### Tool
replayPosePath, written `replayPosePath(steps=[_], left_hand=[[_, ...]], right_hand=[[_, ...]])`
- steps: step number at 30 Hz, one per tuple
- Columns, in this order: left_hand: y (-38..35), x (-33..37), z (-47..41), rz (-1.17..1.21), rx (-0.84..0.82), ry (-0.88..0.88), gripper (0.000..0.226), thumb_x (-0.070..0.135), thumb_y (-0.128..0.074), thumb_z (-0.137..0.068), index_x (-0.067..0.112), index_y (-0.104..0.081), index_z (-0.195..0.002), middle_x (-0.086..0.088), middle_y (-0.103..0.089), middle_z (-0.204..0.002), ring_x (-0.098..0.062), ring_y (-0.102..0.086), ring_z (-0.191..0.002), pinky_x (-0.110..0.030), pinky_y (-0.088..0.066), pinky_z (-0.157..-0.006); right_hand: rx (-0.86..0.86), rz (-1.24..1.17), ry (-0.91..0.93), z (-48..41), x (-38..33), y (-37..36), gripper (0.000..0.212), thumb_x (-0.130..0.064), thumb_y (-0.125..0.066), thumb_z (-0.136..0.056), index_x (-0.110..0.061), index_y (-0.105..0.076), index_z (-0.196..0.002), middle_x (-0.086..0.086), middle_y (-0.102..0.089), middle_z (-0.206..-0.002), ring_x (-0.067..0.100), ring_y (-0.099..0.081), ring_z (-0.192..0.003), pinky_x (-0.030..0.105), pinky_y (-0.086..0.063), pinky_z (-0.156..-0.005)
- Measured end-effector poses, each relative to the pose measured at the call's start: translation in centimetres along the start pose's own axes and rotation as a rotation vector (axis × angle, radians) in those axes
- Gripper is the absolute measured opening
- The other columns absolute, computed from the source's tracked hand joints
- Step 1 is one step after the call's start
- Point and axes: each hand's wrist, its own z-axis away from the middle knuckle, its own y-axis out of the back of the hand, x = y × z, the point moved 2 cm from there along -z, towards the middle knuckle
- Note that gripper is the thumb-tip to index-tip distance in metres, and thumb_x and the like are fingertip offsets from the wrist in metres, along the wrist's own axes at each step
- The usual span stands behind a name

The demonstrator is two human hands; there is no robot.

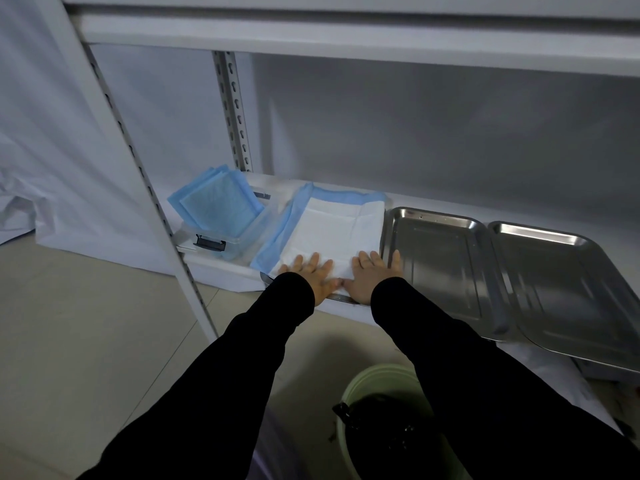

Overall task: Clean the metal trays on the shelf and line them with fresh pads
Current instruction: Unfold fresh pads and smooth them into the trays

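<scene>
On the low shelf [221, 270], the left hand [311, 276] and right hand [372, 273] lie flat, fingers straight and spread, pressing the near edge of a white, blue-bordered pad [332, 226]. The pad covers the left tray [341, 298], of which only the near rim shows. Just to the right, the middle tray [440, 261] and right tray [561, 285] lie bare, side by side. Left of the pad, a clear box [239, 242] holds folded blue pads [218, 199]; a shelf post [138, 168] crosses its corner. Below, black sleeves [467, 368] partly hide a green bucket [367, 379].
</scene>
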Motion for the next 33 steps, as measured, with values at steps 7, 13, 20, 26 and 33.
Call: replayPosePath(steps=[7,13,20,26,33], left_hand=[[1.0,0.0,-0.7,0.033,0.061,-0.015,0.058,0.055,-0.023,-0.096,0.028,-0.026,-0.147,0.002,-0.021,-0.157,-0.024,-0.021,-0.143,-0.047,-0.018,-0.117],[2.7,-0.6,0.0,0.256,0.320,0.023,0.044,0.040,-0.040,-0.098,0.018,-0.050,-0.134,-0.004,-0.049,-0.141,-0.023,-0.047,-0.128,-0.037,-0.037,-0.108],[4.6,-1.0,2.0,0.312,0.535,0.065,0.030,0.023,-0.039,-0.096,0.018,-0.065,-0.110,-0.005,-0.067,-0.113,-0.028,-0.062,-0.102,-0.034,-0.051,-0.087],[5.9,-2.4,3.4,0.381,0.648,0.084,0.030,0.024,-0.042,-0.096,0.019,-0.062,-0.117,-0.006,-0.066,-0.117,-0.028,-0.061,-0.106,-0.035,-0.050,-0.091],[7.1,-5.8,4.4,0.410,0.803,0.150,0.033,0.019,-0.044,-0.096,0.015,-0.059,-0.125,-0.007,-0.063,-0.123,-0.026,-0.054,-0.117,-0.035,-0.044,-0.095]], right_hand=[[0.034,-0.104,0.028,0.0,0.0,0.3,0.066,-0.050,-0.020,-0.098,-0.013,-0.012,-0.152,0.002,-0.006,-0.161,0.023,-0.001,-0.149,0.056,0.006,-0.116],[0.120,-0.206,0.046,0.1,0.1,1.0,0.052,-0.041,-0.025,-0.099,-0.015,-0.040,-0.140,0.005,-0.035,-0.148,0.025,-0.024,-0.141,0.054,-0.004,-0.117],[0.291,-0.316,0.063,1.2,-0.6,3.1,0.042,-0.033,-0.029,-0.100,-0.013,-0.053,-0.128,0.008,-0.051,-0.134,0.028,-0.044,-0.127,0.045,-0.022,-0.113],[0.322,-0.945,0.100,1.9,-2.2,5.8,0.033,-0.023,-0.043,-0.097,-0.008,-0.061,-0.121,0.007,-0.059,-0.130,0.026,-0.053,-0.119,0.035,-0.042,-0.103],[0.319,-1.170,0.150,1.6,-5.5,7.5,0.029,-0.015,-0.044,-0.096,-0.004,-0.063,-0.116,0.011,-0.061,-0.125,0.026,-0.055,-0.117,0.032,-0.043,-0.098]])
